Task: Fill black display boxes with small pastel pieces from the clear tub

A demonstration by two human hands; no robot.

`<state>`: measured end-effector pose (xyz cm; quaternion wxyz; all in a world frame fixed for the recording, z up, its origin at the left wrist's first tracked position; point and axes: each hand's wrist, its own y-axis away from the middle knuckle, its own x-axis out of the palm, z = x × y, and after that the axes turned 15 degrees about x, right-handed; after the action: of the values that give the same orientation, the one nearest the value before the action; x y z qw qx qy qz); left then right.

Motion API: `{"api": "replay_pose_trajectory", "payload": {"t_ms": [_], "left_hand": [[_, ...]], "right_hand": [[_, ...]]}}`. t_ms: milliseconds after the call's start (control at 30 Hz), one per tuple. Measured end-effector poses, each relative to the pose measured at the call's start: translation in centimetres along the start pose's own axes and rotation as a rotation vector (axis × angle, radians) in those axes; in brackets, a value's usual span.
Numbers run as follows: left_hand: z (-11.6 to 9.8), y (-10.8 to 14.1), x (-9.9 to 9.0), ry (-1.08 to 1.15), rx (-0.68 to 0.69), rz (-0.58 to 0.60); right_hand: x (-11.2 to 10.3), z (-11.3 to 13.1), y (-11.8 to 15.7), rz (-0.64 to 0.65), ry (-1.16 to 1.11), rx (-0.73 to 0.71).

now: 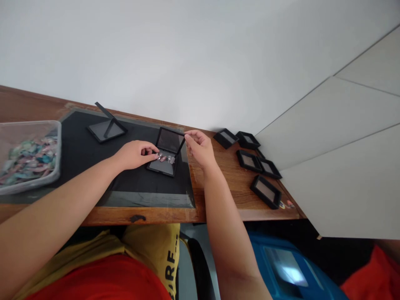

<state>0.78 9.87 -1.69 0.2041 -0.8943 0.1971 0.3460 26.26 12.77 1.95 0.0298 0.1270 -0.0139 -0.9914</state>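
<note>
On the black mat lies an opened flat black case (pixel 161 166), its hinged lid (pixel 170 141) raised with a clear window in a dark frame. Several small shiny pinkish and silvery pieces (pixel 168 158) sit in a row across the case's grey inside, near the hinge. The thumb and fingertips of my left hand (pixel 136 154) close at the left end of that row; what they pinch is too small to make out. My right hand (pixel 200 148) pinches the upper right corner of the lid between thumb and fingers.
A second opened black case (pixel 106 130) stands further left on the mat (pixel 131 183). At far left, a clear plastic tub (pixel 58 156) holds many glossy pastel pieces (pixel 31 158). Several black framed boxes (pixel 265 191) lie on the wooden table's right side. A white wall rises behind.
</note>
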Motion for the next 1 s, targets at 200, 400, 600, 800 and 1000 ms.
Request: {"api": "replay_pose_trajectory", "payload": {"t_ms": [200,400,600,800,1000], "left_hand": [[-0.15,-0.01,-0.07,0.015,-0.004,0.007],[-0.09,-0.02,-0.19,0.036,-0.001,0.008],[0.33,-0.05,-0.32,0.083,0.013,0.033],[0.26,0.08,-0.49,0.114,0.03,0.04],[0.66,0.14,-0.61,0.145,0.036,0.046]], "right_hand": [[-0.1,0.22,0.1,0.036,-0.029,0.037],[-0.02,0.57,0.43,0.06,-0.021,0.096],[0.04,0.62,0.63,0.076,-0.003,0.087],[0.07,0.23,0.27,0.088,-0.006,0.042],[-0.17,0.09,0.22,0.034,0.089,-0.051]]}}
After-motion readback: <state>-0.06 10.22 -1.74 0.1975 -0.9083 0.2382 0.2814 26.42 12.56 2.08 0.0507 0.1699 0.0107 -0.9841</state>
